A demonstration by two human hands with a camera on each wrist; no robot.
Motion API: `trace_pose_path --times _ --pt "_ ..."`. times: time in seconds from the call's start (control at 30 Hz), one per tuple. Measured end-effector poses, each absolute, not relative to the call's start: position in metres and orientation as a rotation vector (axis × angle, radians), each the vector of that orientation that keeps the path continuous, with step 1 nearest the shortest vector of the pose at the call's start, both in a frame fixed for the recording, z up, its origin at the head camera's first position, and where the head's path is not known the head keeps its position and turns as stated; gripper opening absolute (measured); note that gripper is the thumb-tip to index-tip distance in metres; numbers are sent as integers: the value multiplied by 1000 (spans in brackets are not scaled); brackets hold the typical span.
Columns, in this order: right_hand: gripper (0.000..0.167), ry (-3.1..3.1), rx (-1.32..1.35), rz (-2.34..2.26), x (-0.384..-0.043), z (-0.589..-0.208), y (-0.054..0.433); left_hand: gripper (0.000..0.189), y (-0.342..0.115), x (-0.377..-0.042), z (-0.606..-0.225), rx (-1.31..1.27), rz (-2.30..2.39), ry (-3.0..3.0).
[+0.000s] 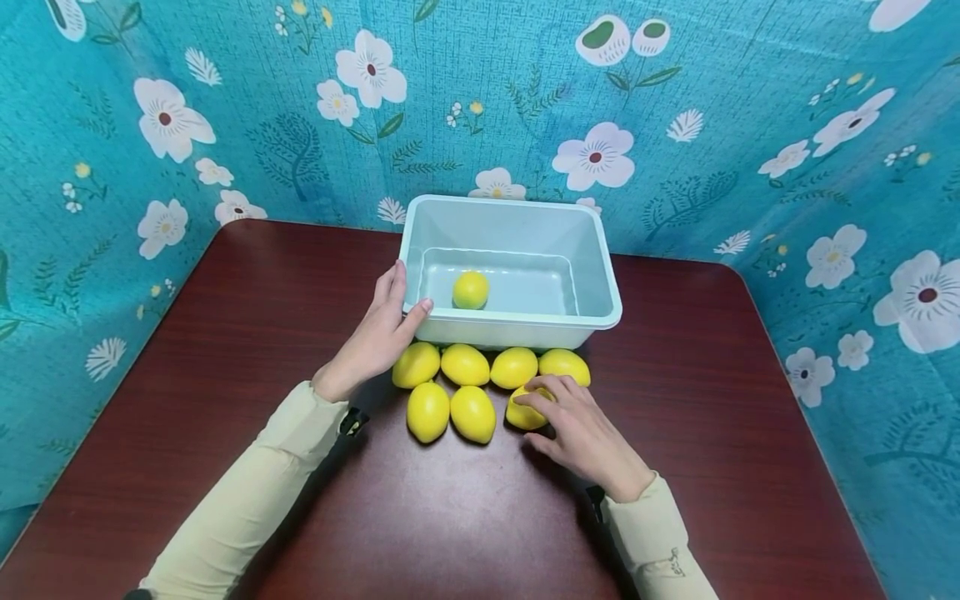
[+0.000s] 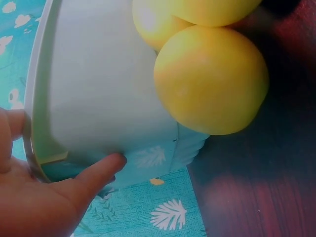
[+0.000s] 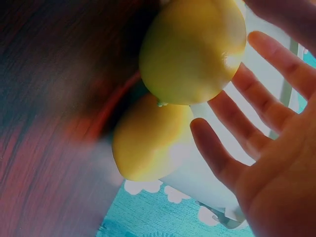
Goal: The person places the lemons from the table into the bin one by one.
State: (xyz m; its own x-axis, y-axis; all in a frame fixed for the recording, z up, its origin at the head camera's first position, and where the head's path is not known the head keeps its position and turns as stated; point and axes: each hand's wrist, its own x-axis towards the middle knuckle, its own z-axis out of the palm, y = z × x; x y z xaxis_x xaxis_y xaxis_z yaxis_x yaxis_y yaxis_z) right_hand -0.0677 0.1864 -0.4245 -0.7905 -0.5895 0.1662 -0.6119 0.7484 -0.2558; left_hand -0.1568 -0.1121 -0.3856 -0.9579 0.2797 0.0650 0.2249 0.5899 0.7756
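Note:
A pale blue plastic bin (image 1: 510,327) stands at the back of the table with one lemon (image 1: 470,290) inside, near its front left. My left hand (image 1: 375,337) holds the bin's front left corner, thumb by the front rim and fingers along the left side. Several yellow lemons (image 1: 465,366) lie in two rows before the bin. Over the right lemon (image 1: 522,414) of the front row is my right hand (image 1: 581,429), its fingers spread and gently bent. The right wrist view shows fingertips (image 3: 202,129) beside a lemon (image 3: 192,54), not closed round it.
The dark reddish-brown table (image 1: 450,517) has rounded back corners. A teal floral cloth (image 1: 480,100) hangs right behind the bin and along both sides. Two front-row lemons (image 1: 428,412) lie left of my right hand.

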Motion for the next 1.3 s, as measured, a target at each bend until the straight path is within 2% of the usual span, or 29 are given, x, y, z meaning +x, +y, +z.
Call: trace_pose_path --times 0.37,1.3 --pt "56 -2816 1037 404 -66 -429 187 78 -114 -156 -387 433 1304 2751" --pt "57 -2936 949 485 -62 -436 185 78 -115 -158 -390 458 1303 2763"
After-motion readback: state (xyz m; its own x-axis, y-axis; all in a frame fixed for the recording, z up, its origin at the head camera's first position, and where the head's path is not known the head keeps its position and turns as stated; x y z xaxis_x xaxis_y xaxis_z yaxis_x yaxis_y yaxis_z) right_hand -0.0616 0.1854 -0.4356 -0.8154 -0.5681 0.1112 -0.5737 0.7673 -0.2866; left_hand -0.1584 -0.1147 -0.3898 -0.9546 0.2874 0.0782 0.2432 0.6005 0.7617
